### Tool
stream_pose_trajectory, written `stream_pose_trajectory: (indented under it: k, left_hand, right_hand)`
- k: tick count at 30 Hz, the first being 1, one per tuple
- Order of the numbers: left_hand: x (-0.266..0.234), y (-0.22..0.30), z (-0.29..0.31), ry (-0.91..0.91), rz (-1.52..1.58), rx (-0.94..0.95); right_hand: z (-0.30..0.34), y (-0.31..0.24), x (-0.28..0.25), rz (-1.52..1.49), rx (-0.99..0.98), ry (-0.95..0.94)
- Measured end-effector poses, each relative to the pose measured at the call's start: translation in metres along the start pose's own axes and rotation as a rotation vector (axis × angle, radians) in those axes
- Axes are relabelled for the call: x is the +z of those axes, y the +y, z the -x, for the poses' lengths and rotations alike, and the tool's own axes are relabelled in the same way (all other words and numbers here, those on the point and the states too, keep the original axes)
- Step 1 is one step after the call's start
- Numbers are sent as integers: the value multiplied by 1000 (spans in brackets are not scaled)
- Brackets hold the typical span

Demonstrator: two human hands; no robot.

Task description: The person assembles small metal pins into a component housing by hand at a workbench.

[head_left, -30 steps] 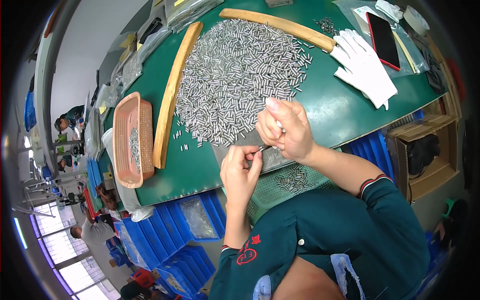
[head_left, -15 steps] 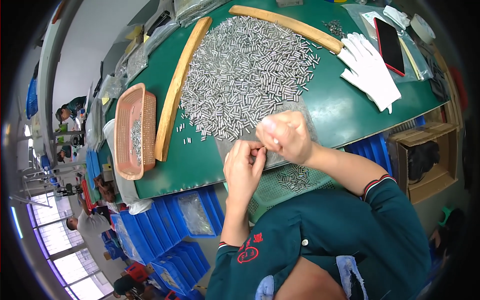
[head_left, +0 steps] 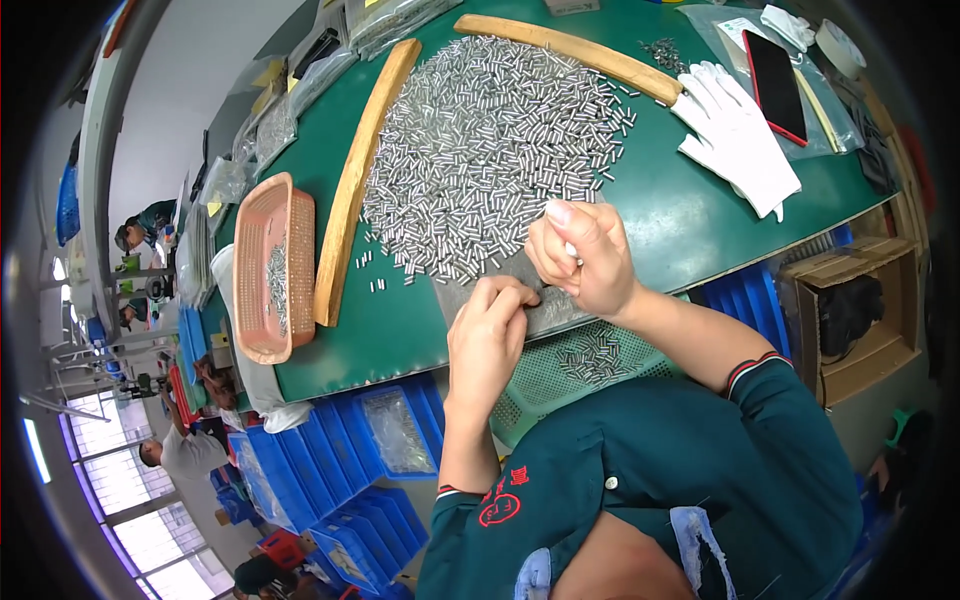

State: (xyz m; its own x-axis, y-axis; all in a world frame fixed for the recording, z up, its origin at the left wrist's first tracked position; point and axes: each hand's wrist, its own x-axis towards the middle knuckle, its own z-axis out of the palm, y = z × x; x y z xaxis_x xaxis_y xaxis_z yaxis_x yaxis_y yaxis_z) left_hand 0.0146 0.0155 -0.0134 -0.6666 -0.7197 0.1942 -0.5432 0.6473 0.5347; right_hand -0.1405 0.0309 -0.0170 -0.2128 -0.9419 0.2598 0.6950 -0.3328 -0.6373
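A wide heap of small metal pins covers the middle of the green table. At its near edge lies a grey mat. My left hand rests low over that mat with fingers curled and fingertips together; anything between them is hidden. To its right, my right hand is raised in a fist, thumb on top. A small whitish bit shows by its curled fingers, too small to name. Below the table edge, a green perforated basket holds a pile of similar pins.
Two wooden strips border the heap. At left stands a pink basket with pins. White gloves, a phone and a tape roll lie at right. Blue bins sit below; a cardboard box is lower right.
My right hand has lifted away from my left hand and turned, thumb upward. The left hand stays nearly in place, its fingers curled further over the mat.
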Motion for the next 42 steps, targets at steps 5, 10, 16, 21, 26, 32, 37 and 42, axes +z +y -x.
stream_pose_trajectory:
  k: [5,10,16,21,26,32,37,42]
  left_hand:
    - [4,15,3,83,-20,-219]
    - [10,10,6,119,-2,-214]
    - [13,5,7,149,55,-165]
    - [14,5,6,143,84,-179]
    - [13,6,8,133,64,-236]
    - [11,7,6,117,41,-211]
    - [10,8,5,103,55,-230]
    - [6,16,18,36,76,-155]
  right_hand:
    - [0,0,0,-61,42,-16]
    - [0,-1,0,-86,67,-31]
    - [-1,-4,8,9,55,23]
    - [0,-4,6,-38,70,27]
    - [1,0,-1,-142,63,-35]
    - [3,0,8,80,44,-72]
    - [5,6,6,204,-55,-72]
    - [1,-1,8,53,60,6]
